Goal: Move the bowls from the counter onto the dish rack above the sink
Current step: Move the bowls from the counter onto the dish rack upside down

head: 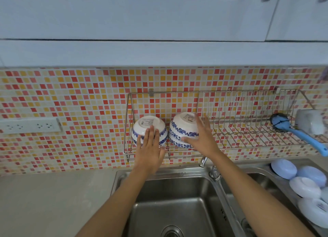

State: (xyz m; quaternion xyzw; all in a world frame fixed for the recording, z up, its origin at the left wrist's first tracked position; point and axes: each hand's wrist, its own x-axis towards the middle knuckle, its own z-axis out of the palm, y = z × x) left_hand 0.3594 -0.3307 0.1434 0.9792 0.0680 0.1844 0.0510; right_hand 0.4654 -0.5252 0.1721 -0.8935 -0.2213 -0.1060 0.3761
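Two white bowls with blue flower bands sit upside down at the left end of the wire dish rack on the tiled wall. Each seems to rest on a second bowl of the same kind. My left hand lies flat against the front of the left bowl, fingers straight and thumb spread, not gripping. My right hand holds the right bowl, with the thumb at its lower rim and the fingers over its right side.
A blue dish brush and a white cup lie at the rack's right end. Below are a steel double sink and faucet. Several pale round lids are stacked at right. A counter and a wall socket are at left.
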